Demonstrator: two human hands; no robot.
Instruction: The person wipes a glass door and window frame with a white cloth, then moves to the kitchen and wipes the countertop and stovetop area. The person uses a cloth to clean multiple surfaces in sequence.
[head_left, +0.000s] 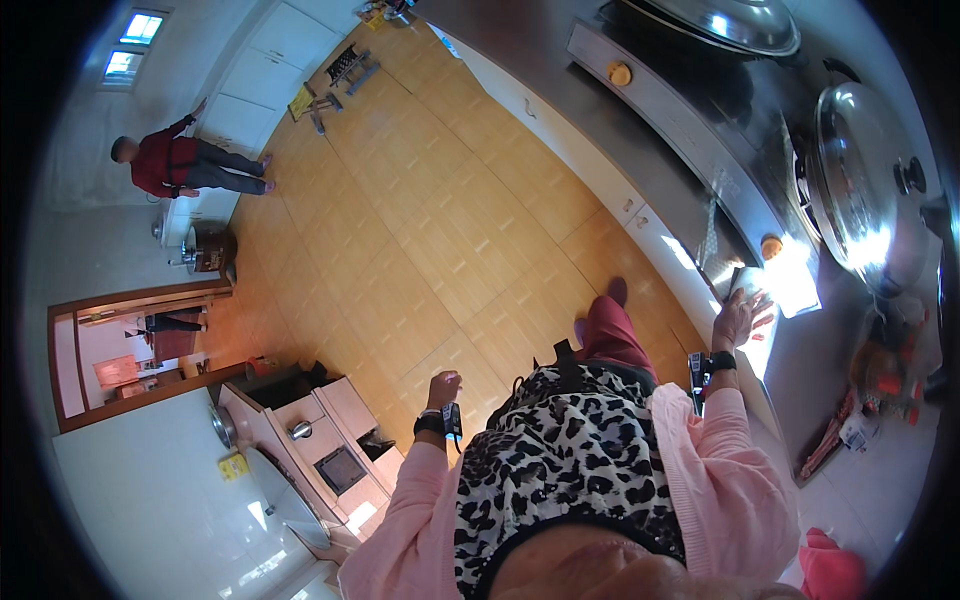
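Observation:
My right hand (739, 319) is at the front edge of the steel gas stove (679, 142), pressed on what looks like a white cloth (752, 280). Strong sunlight washes out the fingers and part of this cloth. Just beyond it sits a yellow-orange stove knob (771, 246). A wok with a shiny domed lid (862, 187) rests on the nearer burner. My left hand (444, 390) hangs over the floor with its fingers curled in, and nothing shows in it.
Food bags (889, 367) lie on the counter beside the wok. White cabinets (555, 120) run under the stove. Across the tiled floor (450, 225) are folding stools (313, 105), a brown pot (210, 249) and a standing person (195, 161). A pink-tiled stove (330, 427) stands left.

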